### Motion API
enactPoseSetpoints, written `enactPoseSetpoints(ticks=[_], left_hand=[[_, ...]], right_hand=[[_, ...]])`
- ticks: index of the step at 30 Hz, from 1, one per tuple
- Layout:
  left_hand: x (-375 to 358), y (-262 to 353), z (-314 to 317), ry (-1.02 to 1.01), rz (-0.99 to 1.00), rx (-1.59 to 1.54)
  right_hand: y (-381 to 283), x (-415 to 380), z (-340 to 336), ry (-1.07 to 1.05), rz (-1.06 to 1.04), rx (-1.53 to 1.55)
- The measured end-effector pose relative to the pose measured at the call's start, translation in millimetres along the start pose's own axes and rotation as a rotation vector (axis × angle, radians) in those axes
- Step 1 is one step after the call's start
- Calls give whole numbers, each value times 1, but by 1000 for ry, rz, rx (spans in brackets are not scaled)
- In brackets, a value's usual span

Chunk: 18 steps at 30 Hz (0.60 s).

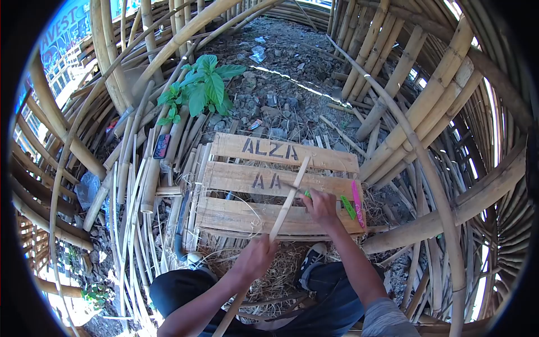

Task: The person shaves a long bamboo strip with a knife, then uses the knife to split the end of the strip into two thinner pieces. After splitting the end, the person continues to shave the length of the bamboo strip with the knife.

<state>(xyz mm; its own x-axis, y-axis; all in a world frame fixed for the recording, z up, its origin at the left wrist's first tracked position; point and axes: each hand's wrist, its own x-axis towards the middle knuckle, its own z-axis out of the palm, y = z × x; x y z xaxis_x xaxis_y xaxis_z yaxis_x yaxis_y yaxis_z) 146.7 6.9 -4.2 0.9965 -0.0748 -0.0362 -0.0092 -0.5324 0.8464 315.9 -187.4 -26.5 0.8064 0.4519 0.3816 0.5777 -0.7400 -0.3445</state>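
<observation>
My left hand (255,257) is wrapped round a long pale bamboo strip (288,202), which slants up across a slatted wooden crate (247,210) marked with dark letters. The strip's lower end runs down between my legs. Right of the strip, my right hand (321,208) is closed on a knife with a green handle (307,194). Its dark blade points left and meets the strip near the middle slat. On the crate's right side lie a green sheath-like item (348,207) and a pink one (358,203).
Bamboo poles (426,106) stand around the sides. A leafy plant (206,87) grows beyond the crate at the left. A phone-like object (161,146) rests on bamboo pieces. Cut strips, shavings (269,286) and rubble (275,73) cover the ground.
</observation>
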Motion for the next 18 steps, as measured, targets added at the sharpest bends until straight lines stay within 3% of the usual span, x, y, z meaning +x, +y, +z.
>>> enactPoseSetpoints(ticks=[1, 3, 7, 13, 14, 16, 17, 18], left_hand=[[-2, -9, 9, 7, 5, 4], [-11, -38, 34, -95, 92, 80], [-11, -30, 25, -82, 79, 36], [-6, -47, 34, 21, 358, 231], [-6, -49, 33, 5, 365, 245], [-6, -43, 23, -37, 178, 173], [-5, -50, 26, -61, 179, 193], [-3, -64, 33, -6, 308, 225]], right_hand=[[6, 3, 0, -21, 154, -47], [35, 2, 2, 25, 210, -105], [39, 1, 2, 81, 324, -175], [15, -10, 10, -122, 273, -123], [6, -17, 16, -111, 289, -112], [-12, -34, 26, -184, 112, -57], [-18, -39, 29, -174, 135, -38], [-23, -41, 30, -195, 106, -18]])
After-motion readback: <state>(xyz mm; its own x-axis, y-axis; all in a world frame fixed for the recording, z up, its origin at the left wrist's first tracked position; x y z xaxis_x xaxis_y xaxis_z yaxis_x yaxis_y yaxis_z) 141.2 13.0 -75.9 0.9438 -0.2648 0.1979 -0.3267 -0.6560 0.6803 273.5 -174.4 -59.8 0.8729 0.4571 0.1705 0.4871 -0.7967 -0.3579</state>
